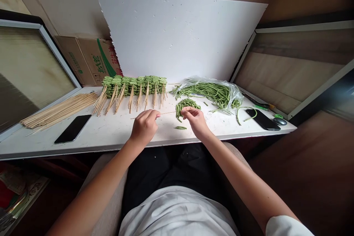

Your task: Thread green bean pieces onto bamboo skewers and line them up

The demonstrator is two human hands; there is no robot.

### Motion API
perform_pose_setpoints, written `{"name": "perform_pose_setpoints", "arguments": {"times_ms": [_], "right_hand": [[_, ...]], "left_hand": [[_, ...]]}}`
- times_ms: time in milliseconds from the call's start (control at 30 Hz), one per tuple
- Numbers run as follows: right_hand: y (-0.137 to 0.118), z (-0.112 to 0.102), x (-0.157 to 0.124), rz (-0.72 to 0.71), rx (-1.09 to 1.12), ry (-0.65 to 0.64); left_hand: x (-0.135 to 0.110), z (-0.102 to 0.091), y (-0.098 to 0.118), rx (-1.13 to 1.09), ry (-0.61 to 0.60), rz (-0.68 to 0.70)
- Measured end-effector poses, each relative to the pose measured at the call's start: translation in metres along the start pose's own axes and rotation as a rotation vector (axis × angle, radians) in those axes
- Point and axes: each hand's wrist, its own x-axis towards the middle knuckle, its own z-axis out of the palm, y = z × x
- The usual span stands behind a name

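Observation:
My left hand (144, 125) is closed in a pinch on a thin bamboo skewer (168, 113) that lies level over the white table (116, 136). My right hand (195, 118) is closed too, its fingertips pinching a short green bean piece at the skewer's right end. A small pile of cut bean pieces (184, 104) sits just behind my right hand. One loose piece (180, 128) lies between my hands. A row of finished bean skewers (135, 87) rests at the back.
Long green beans (212, 92) lie on a clear plastic bag at the right. Bare skewers (59, 110) are heaped at the left, beside a black phone (72, 129). Another phone (263, 119), scissors (261, 105) and a cardboard box (88, 61) are also there.

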Motion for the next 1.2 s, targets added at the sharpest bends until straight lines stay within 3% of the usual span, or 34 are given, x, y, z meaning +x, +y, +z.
{"name": "perform_pose_setpoints", "arguments": {"times_ms": [200, 333, 567, 767, 900, 1200], "right_hand": [[-0.006, -0.005, 0.003, 0.059, 0.011, -0.085], [-0.005, -0.022, 0.011, -0.02, -0.258, -0.195], [0.047, -0.038, 0.02, -0.234, -0.882, -0.117], [0.058, -0.036, 0.017, -0.289, -0.98, -0.087], [0.047, -0.037, 0.018, -0.221, -0.876, -0.056], [0.008, -0.047, 0.029, 0.092, -0.142, -0.023]], "left_hand": [[-0.002, 0.005, -0.009, -0.001, -0.023, -0.032], [-0.001, 0.005, -0.02, -0.008, -0.039, -0.151], [0.0, 0.007, -0.024, -0.016, -0.064, -0.184], [-0.003, 0.01, -0.024, 0.068, -0.044, -0.078], [-0.002, 0.009, -0.023, 0.042, -0.015, -0.046], [0.003, 0.003, -0.014, -0.042, 0.048, -0.051]]}}
